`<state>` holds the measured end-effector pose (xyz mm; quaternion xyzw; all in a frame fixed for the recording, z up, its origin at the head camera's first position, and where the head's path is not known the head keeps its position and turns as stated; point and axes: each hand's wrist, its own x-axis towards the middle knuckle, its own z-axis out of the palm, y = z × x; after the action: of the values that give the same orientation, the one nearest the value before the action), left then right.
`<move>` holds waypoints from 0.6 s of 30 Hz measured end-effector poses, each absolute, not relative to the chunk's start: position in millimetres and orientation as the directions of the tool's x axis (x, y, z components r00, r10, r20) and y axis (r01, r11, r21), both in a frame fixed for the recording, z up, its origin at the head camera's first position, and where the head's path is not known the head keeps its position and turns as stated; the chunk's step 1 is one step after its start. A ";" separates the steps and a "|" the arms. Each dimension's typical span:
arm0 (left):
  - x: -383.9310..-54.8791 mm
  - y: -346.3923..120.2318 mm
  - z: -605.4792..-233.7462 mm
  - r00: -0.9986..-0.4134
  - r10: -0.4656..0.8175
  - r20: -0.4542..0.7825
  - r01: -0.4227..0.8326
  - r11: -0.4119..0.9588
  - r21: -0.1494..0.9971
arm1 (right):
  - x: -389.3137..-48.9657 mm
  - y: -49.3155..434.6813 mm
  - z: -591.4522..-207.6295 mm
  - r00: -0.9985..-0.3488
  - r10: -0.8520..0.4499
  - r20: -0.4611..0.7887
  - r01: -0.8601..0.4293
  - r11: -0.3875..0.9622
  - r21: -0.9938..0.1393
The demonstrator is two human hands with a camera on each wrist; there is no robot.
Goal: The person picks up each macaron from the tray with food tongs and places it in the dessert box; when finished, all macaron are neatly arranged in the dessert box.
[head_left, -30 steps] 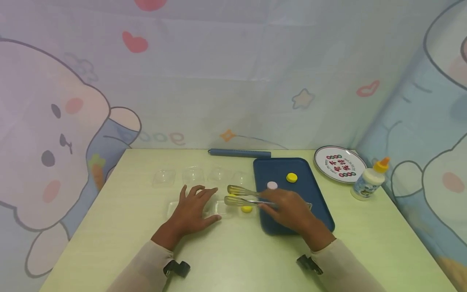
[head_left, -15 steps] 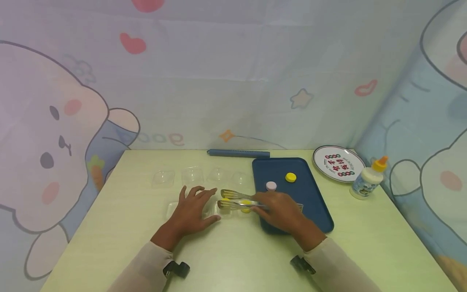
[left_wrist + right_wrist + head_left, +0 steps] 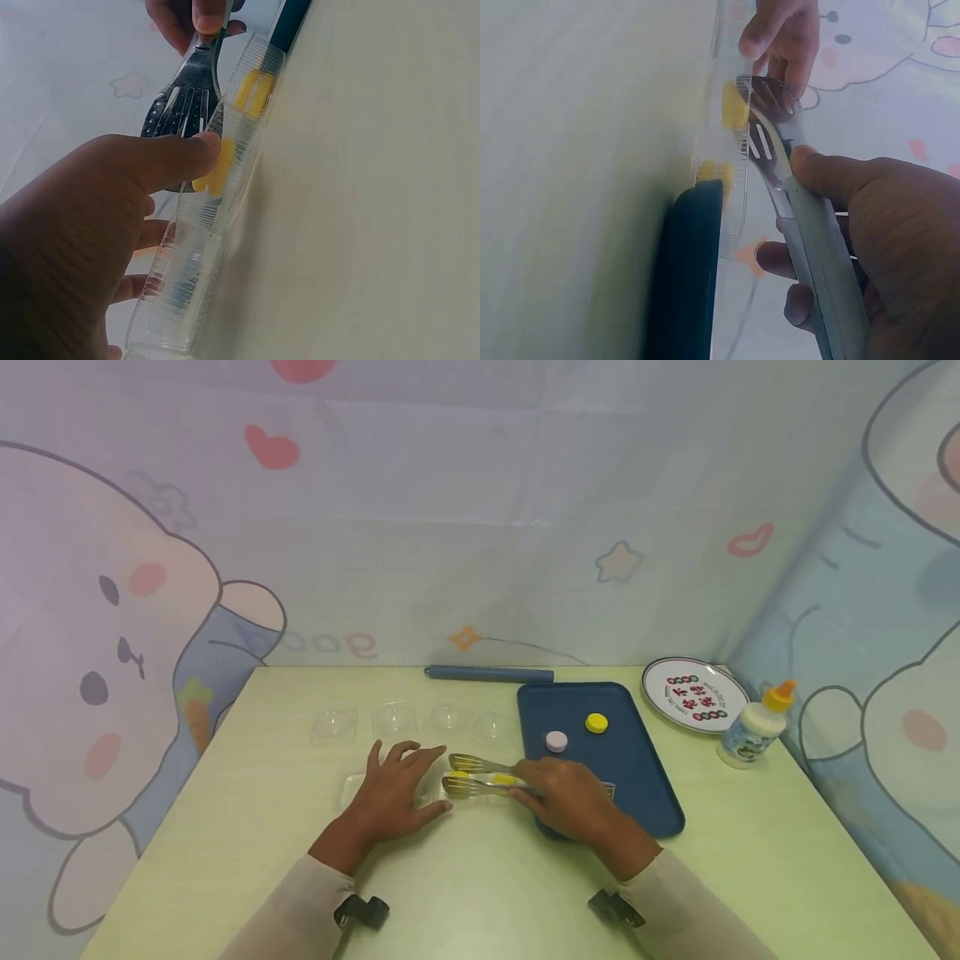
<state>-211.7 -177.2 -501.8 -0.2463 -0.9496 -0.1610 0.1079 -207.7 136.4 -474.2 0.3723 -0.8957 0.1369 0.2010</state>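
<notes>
My left hand (image 3: 392,789) holds a long clear plastic box (image 3: 161,322), its thumb at the near rim and its fingers on the far side. My right hand (image 3: 566,797) grips metal tongs (image 3: 821,270) with slotted ends, which point left over the box. A yellow macaron (image 3: 223,166) sits in the box's middle, between the tong ends in the head view. Another yellow macaron (image 3: 259,96) stands in the compartment at the box's right end. In the head view my left hand hides the box's left part.
Right of the box lies a dark blue tray (image 3: 637,760) bearing a pink macaron (image 3: 557,742) and a yellow macaron (image 3: 597,723). Behind the box is a clear domed lid (image 3: 394,720). A blue rod (image 3: 491,674), a plate (image 3: 667,689) and a glue-like bottle (image 3: 750,735) stand farther out.
My right hand has moved left with the tongs, bringing the yellow macaron from the box's right side to its middle. My left hand has stayed in place.
</notes>
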 end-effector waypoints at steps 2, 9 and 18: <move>-212.3 -176.7 -501.7 -0.854 0.434 0.286 0.505 0.825 0.253 | -208.0 136.5 -474.6 -0.642 -0.611 0.463 -0.721 0.687 -0.092; -212.4 -176.8 -502.2 -0.849 0.439 0.295 0.510 0.825 0.241 | -207.2 133.3 -475.7 -0.655 -0.610 0.446 -0.712 0.695 -0.095; -211.3 -176.5 -499.7 -0.853 0.434 0.290 0.506 0.823 0.256 | -204.7 131.0 -473.4 -0.659 -0.608 0.443 -0.701 0.710 -0.069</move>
<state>-211.3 -176.5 -499.7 -0.2480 -0.9485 -0.1637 0.1099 -204.7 131.0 -473.4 0.3625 -0.9031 0.1176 0.1979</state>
